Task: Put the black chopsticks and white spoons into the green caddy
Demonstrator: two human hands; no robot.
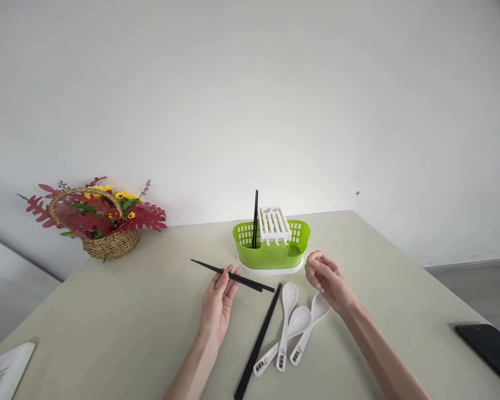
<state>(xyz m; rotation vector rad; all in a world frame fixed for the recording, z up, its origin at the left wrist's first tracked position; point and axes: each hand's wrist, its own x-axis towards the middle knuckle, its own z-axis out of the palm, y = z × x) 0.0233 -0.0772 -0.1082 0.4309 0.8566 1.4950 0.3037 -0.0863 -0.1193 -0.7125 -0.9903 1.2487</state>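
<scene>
A pair of black chopsticks [210, 268] is pinched between the thumb and fingers of my left hand [220, 303], held above the table in front of the green utensil basket [270, 256]. My right hand [327, 280] hovers by the basket's right front corner with its fingers curled in; nothing shows in them. Below it lie three white spoons [289, 297], their handles crossing or close together. More black chopsticks [258, 341] rest on the table between my left hand and the spoons. Inside the basket's left part, black chopsticks [255, 219] stand upright beside a white slotted rack [275, 224].
A wicker basket [112, 244] of red and yellow artificial flowers stands at the back left. A black phone [489, 350] lies at the right edge, and a white object [8, 366] is at the left edge. The wall [250, 111] rises behind the table [120, 333].
</scene>
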